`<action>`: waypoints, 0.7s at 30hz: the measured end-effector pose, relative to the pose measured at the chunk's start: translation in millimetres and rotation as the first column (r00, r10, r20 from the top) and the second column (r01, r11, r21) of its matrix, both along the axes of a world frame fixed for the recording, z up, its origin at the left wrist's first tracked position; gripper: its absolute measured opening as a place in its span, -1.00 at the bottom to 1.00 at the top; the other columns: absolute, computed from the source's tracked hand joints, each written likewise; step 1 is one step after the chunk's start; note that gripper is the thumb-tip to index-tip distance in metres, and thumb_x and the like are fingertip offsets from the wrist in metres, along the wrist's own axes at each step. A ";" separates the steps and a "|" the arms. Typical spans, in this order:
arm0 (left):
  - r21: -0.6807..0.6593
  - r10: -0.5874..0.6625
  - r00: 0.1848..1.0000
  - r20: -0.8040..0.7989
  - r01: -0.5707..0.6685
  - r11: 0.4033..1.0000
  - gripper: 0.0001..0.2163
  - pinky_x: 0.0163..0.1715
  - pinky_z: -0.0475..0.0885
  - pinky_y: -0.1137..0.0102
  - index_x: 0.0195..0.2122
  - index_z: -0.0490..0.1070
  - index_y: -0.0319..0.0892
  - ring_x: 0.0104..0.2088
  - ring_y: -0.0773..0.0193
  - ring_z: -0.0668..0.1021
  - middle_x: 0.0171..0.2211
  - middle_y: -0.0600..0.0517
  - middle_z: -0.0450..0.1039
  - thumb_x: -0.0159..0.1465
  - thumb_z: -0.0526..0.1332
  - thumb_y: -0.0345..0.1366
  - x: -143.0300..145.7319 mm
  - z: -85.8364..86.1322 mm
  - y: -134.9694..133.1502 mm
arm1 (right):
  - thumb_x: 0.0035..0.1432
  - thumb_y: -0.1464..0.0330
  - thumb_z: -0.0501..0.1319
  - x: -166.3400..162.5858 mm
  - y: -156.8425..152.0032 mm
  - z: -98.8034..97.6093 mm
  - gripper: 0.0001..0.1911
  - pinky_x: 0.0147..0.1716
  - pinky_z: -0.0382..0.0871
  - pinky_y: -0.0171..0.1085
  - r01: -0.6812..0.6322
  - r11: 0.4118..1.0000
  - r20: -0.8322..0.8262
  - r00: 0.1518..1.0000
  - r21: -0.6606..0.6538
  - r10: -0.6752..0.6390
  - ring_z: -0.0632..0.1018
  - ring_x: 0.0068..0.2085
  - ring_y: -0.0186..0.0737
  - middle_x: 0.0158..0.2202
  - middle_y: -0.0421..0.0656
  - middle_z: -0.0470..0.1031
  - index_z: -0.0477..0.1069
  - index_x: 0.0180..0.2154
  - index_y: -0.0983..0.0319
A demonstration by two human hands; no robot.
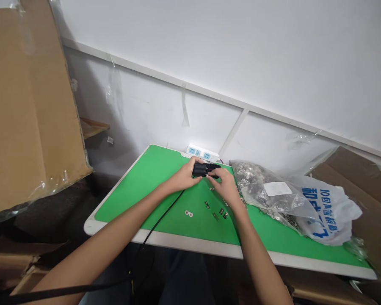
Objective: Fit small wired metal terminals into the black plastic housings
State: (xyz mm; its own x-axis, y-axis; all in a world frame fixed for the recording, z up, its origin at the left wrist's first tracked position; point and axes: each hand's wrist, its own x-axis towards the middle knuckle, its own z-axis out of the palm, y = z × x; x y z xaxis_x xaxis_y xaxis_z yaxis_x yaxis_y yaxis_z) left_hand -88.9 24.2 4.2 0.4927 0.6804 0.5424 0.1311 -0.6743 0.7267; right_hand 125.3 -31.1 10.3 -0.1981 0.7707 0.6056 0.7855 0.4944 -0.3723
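Note:
My left hand (186, 176) wraps the near side of a black cylindrical part (200, 170), and my right hand (224, 186) pinches its right end. A black cable (165, 215) runs from under my left wrist down across the mat and off the table's front edge. Below my hands, several small metal fittings (216, 210) and a small pale metal piece (188, 213) lie loose on the green mat (136, 190). The part's exact type is hidden by my fingers.
A white power strip (201, 153) with blue sockets sits against the wall behind the table. To the right lie a clear bag of metal parts (257, 184) and a white-and-blue plastic bag (325, 212). Large cardboard sheets (28, 106) stand at the left.

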 end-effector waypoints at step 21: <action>-0.072 -0.013 0.999 -0.040 0.010 0.997 -0.52 -0.01 0.54 0.20 0.08 0.30 -0.10 -0.04 0.03 0.62 0.01 -0.08 0.54 0.14 0.36 -0.35 -3.7 -4.6 4.1 | 0.28 0.31 0.29 -4.9 -4.6 4.5 -0.88 -0.15 0.46 -0.03 0.002 0.989 0.018 1.000 -0.147 0.000 0.62 -0.16 0.04 -0.22 -0.11 0.71 0.63 -0.26 0.11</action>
